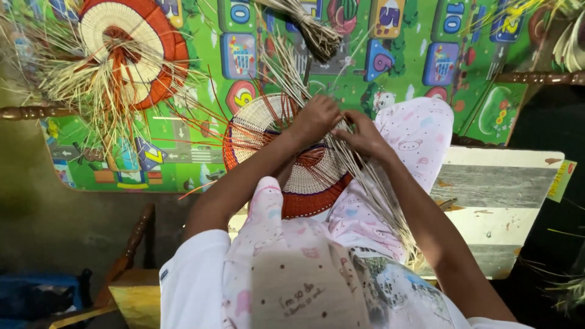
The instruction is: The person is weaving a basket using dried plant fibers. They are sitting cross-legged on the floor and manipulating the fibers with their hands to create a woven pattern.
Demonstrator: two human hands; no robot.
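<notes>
The left hand is curled shut on the rim of a round woven disc that rests on the person's lap, cream in the middle and orange at the border. Just to its right, almost touching it, the right hand pinches narrow on a few pale straws, which run from under both hands down past the right forearm toward the knee. Thin orange strands fan out to the left of the left hand, loose and unwoven. Farther left and up, well apart from both hands, a 2nd disc lies on the green play mat with its own straws sticking out. A tied bundle of straw lies above the hands on the mat. The likely trouble is in the long free ends: held only by the right fingertips, they could slip out and loosen the last rows if the pinch eases. The dry straws could also kink or snap where they bend sharply at the rim, and the disc could slide off the lap if the left hand lets go.
</notes>
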